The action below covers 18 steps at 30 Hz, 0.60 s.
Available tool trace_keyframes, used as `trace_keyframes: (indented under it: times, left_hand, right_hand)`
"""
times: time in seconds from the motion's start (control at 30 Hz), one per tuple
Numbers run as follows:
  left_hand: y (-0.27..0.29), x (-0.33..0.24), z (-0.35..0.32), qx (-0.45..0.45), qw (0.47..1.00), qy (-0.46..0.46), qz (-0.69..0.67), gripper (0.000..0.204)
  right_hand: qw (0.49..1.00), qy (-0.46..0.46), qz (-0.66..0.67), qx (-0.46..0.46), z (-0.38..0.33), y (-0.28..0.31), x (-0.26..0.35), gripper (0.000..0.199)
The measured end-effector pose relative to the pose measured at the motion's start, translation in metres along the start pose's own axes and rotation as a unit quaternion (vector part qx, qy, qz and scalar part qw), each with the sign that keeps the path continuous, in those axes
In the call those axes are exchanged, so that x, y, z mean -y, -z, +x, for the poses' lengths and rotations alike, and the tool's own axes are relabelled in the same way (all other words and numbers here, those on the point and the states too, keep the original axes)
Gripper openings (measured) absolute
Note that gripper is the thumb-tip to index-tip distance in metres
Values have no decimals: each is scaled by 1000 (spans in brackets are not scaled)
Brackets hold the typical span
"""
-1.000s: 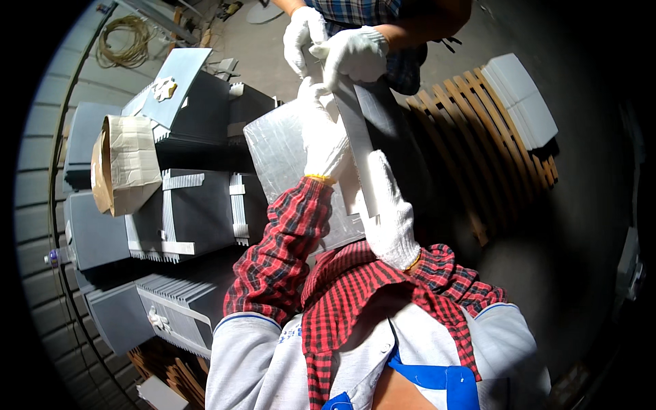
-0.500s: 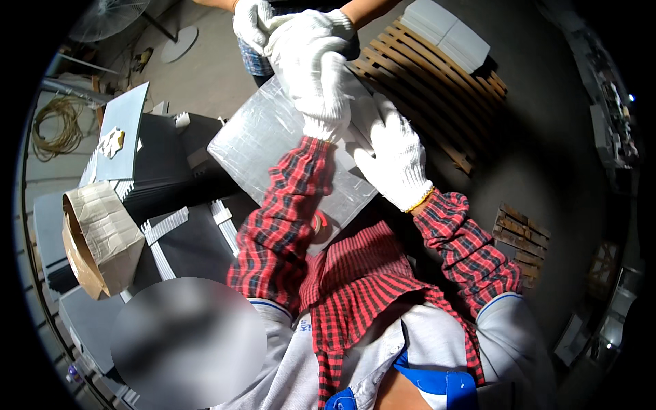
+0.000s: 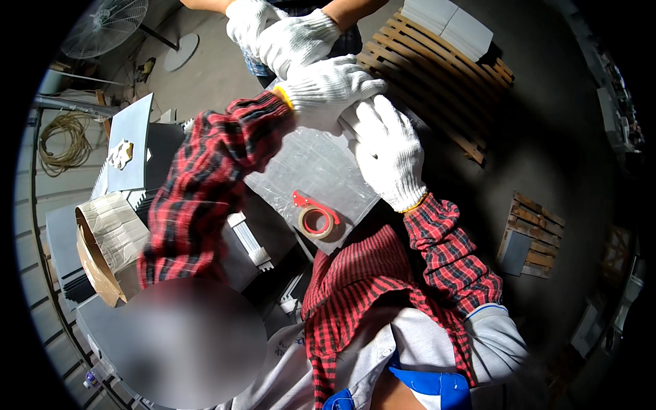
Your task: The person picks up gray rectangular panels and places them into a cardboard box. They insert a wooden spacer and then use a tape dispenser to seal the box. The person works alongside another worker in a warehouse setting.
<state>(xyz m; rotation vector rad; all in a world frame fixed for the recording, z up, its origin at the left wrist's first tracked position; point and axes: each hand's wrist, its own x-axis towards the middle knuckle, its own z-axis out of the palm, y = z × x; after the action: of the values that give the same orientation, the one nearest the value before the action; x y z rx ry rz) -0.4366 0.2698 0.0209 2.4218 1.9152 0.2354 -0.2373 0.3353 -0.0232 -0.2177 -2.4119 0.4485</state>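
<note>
Both my hands wear white knitted gloves and work close together at the far part of a grey, plastic-covered flat surface [image 3: 314, 164]. My left hand [image 3: 328, 89] reaches across with bent fingers at the tips of the other glove; what lies under them is hidden. Flat on the surface's right side, fingers stretched, rests my right hand [image 3: 389, 154]. On the near corner lies a tape roll in a red holder [image 3: 316, 220], touched by neither hand. Just beyond, a co-worker's two gloved hands [image 3: 283, 37] are held together, one over the other.
Left of me stand stacks of grey panels [image 3: 130, 147] and an open cardboard box [image 3: 116, 239]. A coil of rope [image 3: 65, 142] and a fan [image 3: 106, 26] are farther off. Wooden pallets [image 3: 424, 82] lie to the right, the far one bearing white sheets [image 3: 451, 27].
My left arm has swung left and its glove has dropped from the co-worker's hands to beside my right hand. The tape roll has come into full view. My right hand stays nearly in place.
</note>
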Motion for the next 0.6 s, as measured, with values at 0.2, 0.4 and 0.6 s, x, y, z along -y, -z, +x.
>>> trace_keyframes:
  times: [0.2,0.4,0.6]
  left_hand:
    - [-9,-1,-10,-4,1000,8,-29,68]
    - [-29,0,-18,-56,998,24,-29,57]
    - [-17,-11,-30,-46,998,30,-39,59]
  right_hand:
    - [1000,-21,4,-11,2,-1,4,38]
    - [993,-97,61,38,-4,-6,7,50]
    - [951,-207,214,84,-93,25,4,77]
